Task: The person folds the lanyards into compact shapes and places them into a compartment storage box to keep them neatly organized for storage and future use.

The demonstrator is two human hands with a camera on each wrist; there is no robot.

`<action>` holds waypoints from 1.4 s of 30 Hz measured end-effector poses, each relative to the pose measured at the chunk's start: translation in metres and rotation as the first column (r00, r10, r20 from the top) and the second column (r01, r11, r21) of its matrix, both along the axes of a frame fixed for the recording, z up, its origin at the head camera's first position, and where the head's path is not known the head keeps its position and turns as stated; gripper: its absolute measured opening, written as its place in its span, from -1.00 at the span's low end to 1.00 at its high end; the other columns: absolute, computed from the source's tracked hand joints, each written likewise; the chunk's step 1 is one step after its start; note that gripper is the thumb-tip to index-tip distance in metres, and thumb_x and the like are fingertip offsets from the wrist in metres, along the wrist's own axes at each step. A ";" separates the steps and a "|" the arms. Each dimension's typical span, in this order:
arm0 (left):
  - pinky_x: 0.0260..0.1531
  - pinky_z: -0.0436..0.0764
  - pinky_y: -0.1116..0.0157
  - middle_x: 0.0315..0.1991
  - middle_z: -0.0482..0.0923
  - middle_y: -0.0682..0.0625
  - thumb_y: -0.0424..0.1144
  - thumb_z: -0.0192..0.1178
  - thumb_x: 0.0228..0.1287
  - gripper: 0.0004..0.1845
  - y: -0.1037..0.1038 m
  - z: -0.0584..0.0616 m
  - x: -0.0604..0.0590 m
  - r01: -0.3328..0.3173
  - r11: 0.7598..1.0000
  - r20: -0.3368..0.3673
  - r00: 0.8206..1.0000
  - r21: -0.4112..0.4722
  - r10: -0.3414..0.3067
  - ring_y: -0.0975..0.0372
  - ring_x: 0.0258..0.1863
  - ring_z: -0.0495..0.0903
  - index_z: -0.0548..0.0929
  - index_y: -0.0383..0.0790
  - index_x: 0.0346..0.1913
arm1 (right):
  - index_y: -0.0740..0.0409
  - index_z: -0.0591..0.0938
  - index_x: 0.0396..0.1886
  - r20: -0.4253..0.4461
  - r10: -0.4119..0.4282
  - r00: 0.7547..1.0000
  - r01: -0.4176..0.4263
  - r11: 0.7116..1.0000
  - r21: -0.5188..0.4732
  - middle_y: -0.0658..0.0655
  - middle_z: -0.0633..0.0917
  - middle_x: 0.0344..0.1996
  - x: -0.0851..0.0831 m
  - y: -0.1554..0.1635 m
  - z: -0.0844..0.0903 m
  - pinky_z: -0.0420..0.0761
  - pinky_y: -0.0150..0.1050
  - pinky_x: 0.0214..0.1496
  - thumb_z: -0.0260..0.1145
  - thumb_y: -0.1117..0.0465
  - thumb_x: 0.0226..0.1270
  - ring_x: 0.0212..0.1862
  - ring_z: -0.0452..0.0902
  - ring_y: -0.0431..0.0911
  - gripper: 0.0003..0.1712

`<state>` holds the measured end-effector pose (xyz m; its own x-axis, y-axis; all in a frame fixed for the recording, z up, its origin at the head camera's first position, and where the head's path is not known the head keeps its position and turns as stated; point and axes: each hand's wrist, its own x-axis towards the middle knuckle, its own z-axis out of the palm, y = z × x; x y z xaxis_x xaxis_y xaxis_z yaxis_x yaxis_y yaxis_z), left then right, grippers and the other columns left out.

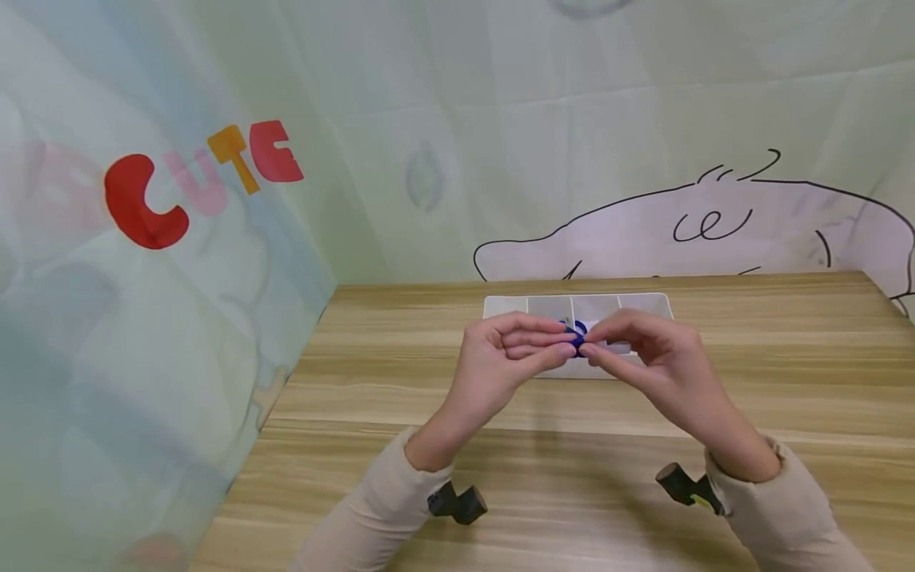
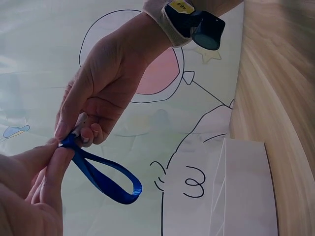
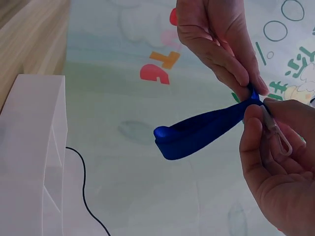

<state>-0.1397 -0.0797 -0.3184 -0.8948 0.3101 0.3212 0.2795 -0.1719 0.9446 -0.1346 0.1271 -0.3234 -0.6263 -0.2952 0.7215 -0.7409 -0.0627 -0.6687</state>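
A blue ribbon strap (image 3: 197, 135) is folded into a loop that hangs in the air between both hands, above the white tray. My left hand (image 1: 489, 353) pinches the strap near its gathered end between thumb and fingers. Right beside it, my right hand (image 1: 668, 361) pinches the same gathered end, where the fingertips of both hands nearly meet. A white plastic clip (image 3: 284, 145) sticks out from the strap within the curled fingers of the right hand. In the head view the hands cover most of the strap.
A white tray (image 1: 550, 305) with dividers stands behind the hands near the back of the wooden table (image 1: 343, 397); hands hide part of its inside. A printed curtain (image 1: 429, 119) hangs behind and to the left.
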 end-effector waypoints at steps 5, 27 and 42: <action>-0.16 0.71 0.10 -0.18 0.74 -0.21 -0.49 0.35 0.22 -0.77 0.000 0.000 0.001 0.012 1.000 -0.004 1.000 -0.001 -0.012 0.02 -0.22 0.76 0.70 -0.46 -0.06 | 0.31 0.71 -0.24 -0.062 -0.074 0.995 0.076 0.997 0.033 0.19 0.72 -0.36 0.001 -0.003 0.002 0.64 -0.42 -0.25 0.35 0.72 0.08 -0.33 0.62 -0.12 -0.67; -0.32 0.74 0.22 -0.37 0.75 -0.16 -0.56 0.43 0.08 -0.80 0.001 -0.002 0.002 -0.072 0.997 -0.013 0.997 0.033 0.072 0.18 -0.42 0.74 0.67 -0.51 -0.22 | 0.28 0.73 -0.20 -0.102 -0.175 0.979 0.184 0.979 0.085 0.15 0.73 -0.35 0.010 -0.009 0.002 0.59 -0.47 -0.33 0.43 0.61 0.08 -0.37 0.60 -0.19 -0.70; -0.19 0.72 0.14 -0.23 0.75 -0.20 -0.46 0.39 0.20 -0.79 0.004 -0.004 0.006 -0.022 1.000 0.004 1.000 0.011 0.022 0.05 -0.25 0.77 0.72 -0.48 -0.11 | 0.19 0.73 -0.24 -0.272 -0.340 0.900 0.400 0.892 0.211 -0.03 0.74 -0.32 0.017 -0.012 0.008 0.58 -0.54 -0.20 0.60 0.54 -0.14 -0.31 0.63 -0.23 -0.59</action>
